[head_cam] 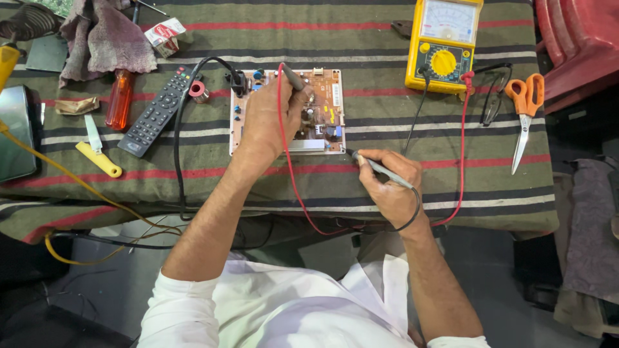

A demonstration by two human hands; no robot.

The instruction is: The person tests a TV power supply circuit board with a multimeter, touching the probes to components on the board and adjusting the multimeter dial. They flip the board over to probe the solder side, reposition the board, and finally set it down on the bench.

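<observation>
1. While the right hand [390, 187] is closed pen-style on the black probe [380, 169], its tip rests at the circuit board [322, 109] edge.
2. Left hand [267, 119], closed on the red probe [293, 78], lies over the board.
3. Probing appears underway; next, read the yellow multimeter [443, 44] beyond, keeping both tips steady.

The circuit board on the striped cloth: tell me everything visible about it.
The circuit board is a brownish rectangle lying flat on the striped cloth, just left of the yellow analog multimeter. It carries blue and black components, yellow parts and a pale strip along its near edge. The left hand rests over its middle, pressing the red-wired probe onto it. The right hand brings the black-wired probe to its near right corner. A black cable plugs in at its far left.
</observation>
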